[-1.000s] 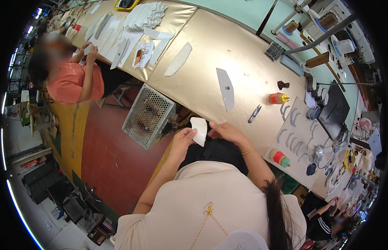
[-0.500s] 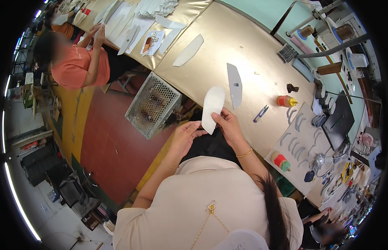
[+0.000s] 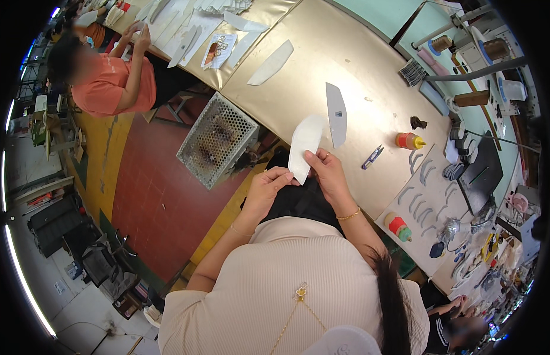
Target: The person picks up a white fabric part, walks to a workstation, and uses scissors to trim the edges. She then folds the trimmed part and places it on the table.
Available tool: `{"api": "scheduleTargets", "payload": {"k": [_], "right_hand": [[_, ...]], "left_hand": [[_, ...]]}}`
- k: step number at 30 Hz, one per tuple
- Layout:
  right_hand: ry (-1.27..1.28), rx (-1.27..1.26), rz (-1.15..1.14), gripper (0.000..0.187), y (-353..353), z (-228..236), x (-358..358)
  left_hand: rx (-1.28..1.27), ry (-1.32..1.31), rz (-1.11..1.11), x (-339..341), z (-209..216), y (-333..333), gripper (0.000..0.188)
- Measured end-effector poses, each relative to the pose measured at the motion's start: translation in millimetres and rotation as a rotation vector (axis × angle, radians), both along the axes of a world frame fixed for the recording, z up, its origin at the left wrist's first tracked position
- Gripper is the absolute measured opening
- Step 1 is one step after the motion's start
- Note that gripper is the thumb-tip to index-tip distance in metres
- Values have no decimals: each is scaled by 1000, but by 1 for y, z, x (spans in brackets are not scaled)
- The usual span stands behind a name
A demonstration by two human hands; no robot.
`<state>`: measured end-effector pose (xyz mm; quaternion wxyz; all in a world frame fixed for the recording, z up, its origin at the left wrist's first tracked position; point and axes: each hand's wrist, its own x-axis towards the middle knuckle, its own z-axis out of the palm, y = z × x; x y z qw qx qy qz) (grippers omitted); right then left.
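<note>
A flat, curved white piece (image 3: 306, 139), rounded at its far end, is held over my lap by the table edge. With thumb and fingers my right hand (image 3: 329, 174) grips its right edge. My left hand (image 3: 267, 188) pinches the narrow near end, its fingertips closed together there. Just past the piece lies a grey curved panel (image 3: 336, 121) with a small dark mark. A pair of thread snips (image 3: 372, 157) rests to the right of my right hand. Farther off on the gold table cover (image 3: 313, 65) is another pale curved panel (image 3: 271, 63).
A perforated metal crate (image 3: 217, 139) stands left of the table. On the right are a yellow-capped bottle (image 3: 410, 141), a green-capped bottle (image 3: 399, 227) and several small grey curved strips (image 3: 423, 207). A co-worker (image 3: 118, 83) in an orange shirt handles material at far left.
My left fingers have closed into a pinch on the near end; earlier they reached loosely beside it. The white piece has shifted slightly, and the whole view has moved a little.
</note>
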<state>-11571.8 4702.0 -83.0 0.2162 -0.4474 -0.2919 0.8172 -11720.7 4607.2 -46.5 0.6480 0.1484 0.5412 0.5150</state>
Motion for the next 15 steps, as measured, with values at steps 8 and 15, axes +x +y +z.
{"api": "scheduleTargets", "payload": {"k": [8, 15], "right_hand": [[-519, 925, 221, 13, -12, 50, 6], [-636, 1004, 443, 14, -31, 46, 4]], "left_hand": [[6, 216, 4, 2, -14, -9, 14], [-16, 433, -88, 15, -21, -19, 15]]}}
